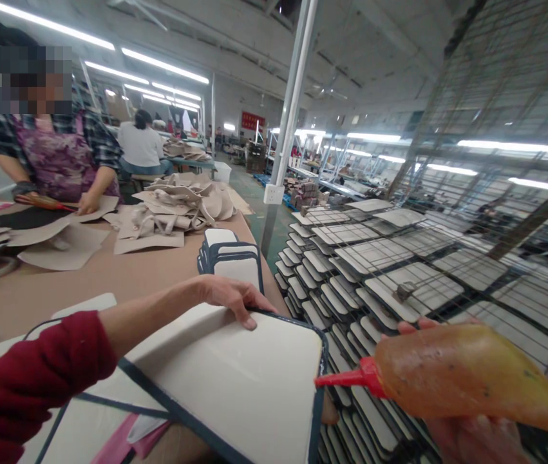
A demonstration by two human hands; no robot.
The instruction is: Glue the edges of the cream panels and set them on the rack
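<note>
My left hand (235, 298) lies with fingers pressed on the far edge of a white panel with dark blue trim (235, 380) that juts over the table's right edge. My right hand (476, 432) is wrapped round an orange squeeze bottle (462, 377). Its red nozzle (341, 378) points left and touches the panel's right edge. More white trimmed panels lie under my left sleeve (32, 380).
A stack of similar trimmed panels (232, 254) sits further along the brown table (109, 277). Wire racks (375, 270) holding several white panels stand to the right. A person in an apron (56, 158) works across the table beside piled beige pieces (177, 203). A metal pole (288, 122) rises beyond.
</note>
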